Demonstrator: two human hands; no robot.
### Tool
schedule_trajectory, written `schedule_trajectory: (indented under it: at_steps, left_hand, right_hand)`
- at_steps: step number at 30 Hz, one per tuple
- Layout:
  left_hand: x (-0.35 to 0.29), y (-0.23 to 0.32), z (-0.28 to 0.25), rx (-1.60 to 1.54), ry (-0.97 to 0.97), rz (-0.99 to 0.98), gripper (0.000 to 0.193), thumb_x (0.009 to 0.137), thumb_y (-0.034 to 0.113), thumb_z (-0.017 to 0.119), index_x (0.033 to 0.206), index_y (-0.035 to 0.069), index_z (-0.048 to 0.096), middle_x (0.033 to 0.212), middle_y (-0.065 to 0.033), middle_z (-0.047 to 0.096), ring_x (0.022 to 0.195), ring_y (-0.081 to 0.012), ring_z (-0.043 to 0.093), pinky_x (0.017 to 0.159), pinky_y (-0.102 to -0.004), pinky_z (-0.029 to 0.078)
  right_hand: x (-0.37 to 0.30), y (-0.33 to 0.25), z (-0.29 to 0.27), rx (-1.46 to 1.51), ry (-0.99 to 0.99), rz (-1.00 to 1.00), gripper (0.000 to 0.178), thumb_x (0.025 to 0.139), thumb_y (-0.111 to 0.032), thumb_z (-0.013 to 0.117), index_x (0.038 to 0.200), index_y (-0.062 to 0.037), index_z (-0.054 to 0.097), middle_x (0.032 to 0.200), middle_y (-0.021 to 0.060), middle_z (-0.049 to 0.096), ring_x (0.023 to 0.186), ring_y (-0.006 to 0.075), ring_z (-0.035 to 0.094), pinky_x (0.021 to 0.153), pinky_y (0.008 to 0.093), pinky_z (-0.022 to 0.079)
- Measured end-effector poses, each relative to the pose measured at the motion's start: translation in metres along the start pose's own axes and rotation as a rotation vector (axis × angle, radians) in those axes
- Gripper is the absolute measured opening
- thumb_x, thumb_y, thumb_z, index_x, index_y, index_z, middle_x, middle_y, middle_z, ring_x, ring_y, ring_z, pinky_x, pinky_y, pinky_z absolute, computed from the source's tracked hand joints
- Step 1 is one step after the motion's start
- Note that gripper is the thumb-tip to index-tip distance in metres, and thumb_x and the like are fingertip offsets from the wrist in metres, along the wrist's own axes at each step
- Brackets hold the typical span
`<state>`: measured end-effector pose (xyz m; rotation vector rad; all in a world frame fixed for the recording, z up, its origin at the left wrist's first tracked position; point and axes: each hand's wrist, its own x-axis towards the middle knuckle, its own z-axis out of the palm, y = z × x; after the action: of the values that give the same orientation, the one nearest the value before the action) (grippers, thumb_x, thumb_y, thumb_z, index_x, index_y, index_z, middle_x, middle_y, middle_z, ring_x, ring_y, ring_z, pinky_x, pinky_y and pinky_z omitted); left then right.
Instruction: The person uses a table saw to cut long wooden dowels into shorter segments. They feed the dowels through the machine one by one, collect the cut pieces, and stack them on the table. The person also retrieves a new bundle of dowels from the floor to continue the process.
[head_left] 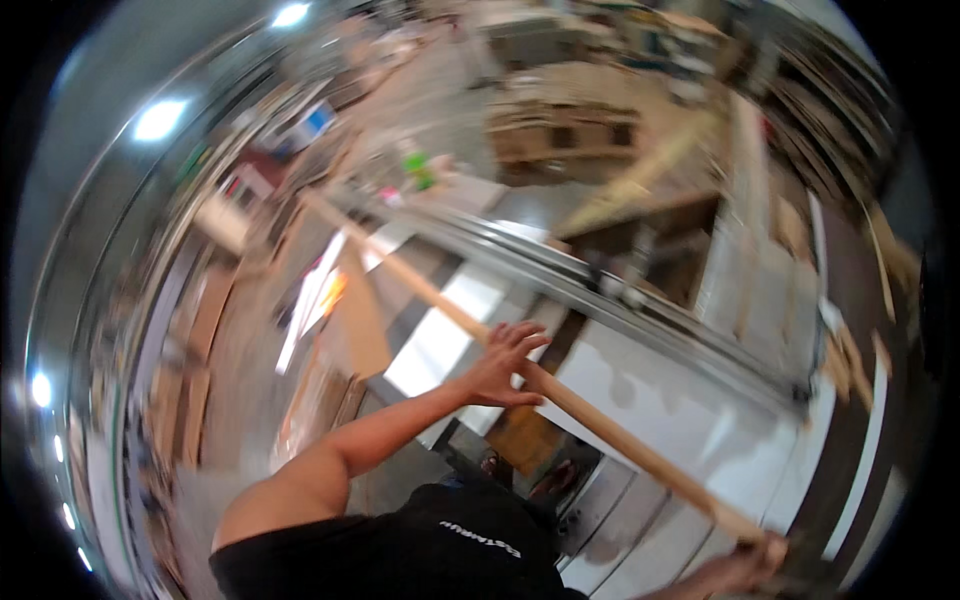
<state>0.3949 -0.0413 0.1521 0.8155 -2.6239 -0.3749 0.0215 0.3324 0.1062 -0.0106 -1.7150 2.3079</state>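
A long, narrow wooden strip runs slantwise across the view, from the far left down to the near right. My left hand is around it near the middle, with the strip between the thumb and the slightly spread fingers. At its near right end, my right hand grips the strip; motion blur softens those fingers. Beneath the strip lies a white and grey machine table, with a long metal rail beyond it.
A stack of brown boards stands farther off. Wood offcuts lie at the right edge. A brown panel leans at the left, and more boards line that side. A yellowish board slants behind the rail.
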Motion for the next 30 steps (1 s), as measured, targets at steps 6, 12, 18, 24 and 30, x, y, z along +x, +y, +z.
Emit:
schedule_trajectory:
  at_steps: [6,12,18,24,30]
  left_hand:
    - [-0.075,-0.07,0.028,-0.24,1.031,-1.122,0.086,0.084,0.043,0.077,0.139,-0.008,0.035,0.141,-0.0277,0.04,0.129,-0.0419,0.044,0.11,-0.049,0.036]
    - [-0.095,-0.13,-0.013,-2.051,1.215,-0.994,0.025,0.093,0.03,0.068,0.093,0.012,0.051,0.082,-0.0045,0.061,0.073,-0.0203,0.061,0.067,-0.0338,0.053]
    - [-0.084,-0.151,-0.083,-2.297,1.183,-0.768,0.032,0.095,0.035,0.065,0.072,0.02,0.049,0.06,0.0065,0.051,0.051,-0.0088,0.051,0.052,-0.0267,0.047]
    - [-0.034,-0.135,-0.197,-1.73,1.185,-0.066,0.041,0.101,0.037,0.057,0.067,0.017,0.048,0.064,-0.0001,0.049,0.059,-0.0162,0.052,0.057,-0.0314,0.048]
    - [0.034,-0.191,-0.4,-1.916,0.622,0.669,0.026,0.093,0.019,0.062,0.071,0.012,0.05,0.077,-0.0054,0.051,0.083,-0.0213,0.055,0.085,-0.0448,0.051]
  right_hand:
    - [-0.049,-0.087,-0.02,-0.148,-0.051,-0.079,0.028,0.096,-0.025,0.064,0.112,-0.0021,0.066,0.1,0.0154,0.067,0.095,0.0284,0.063,0.084,0.0472,0.055]
    - [-0.088,-0.081,0.006,-0.251,-0.021,-0.307,0.031,0.098,-0.026,0.06,0.113,0.0009,0.066,0.103,0.0154,0.066,0.095,0.0269,0.062,0.086,0.0442,0.053]
    - [-0.027,-0.089,-0.006,-0.314,0.145,-0.425,0.036,0.1,-0.026,0.055,0.115,0.004,0.066,0.107,0.0153,0.065,0.096,0.0255,0.06,0.089,0.0413,0.051]
    - [0.031,-0.128,0.028,-0.009,-0.021,-0.106,0.034,0.102,-0.032,0.051,0.112,-0.0006,0.058,0.106,0.0122,0.062,0.095,0.0242,0.059,0.088,0.0431,0.051]
    - [0.009,-0.153,0.151,0.121,-0.22,0.238,0.067,0.092,-0.054,0.064,0.136,-0.0088,0.045,0.121,0.0124,0.055,0.091,0.0272,0.062,0.072,0.0452,0.05]
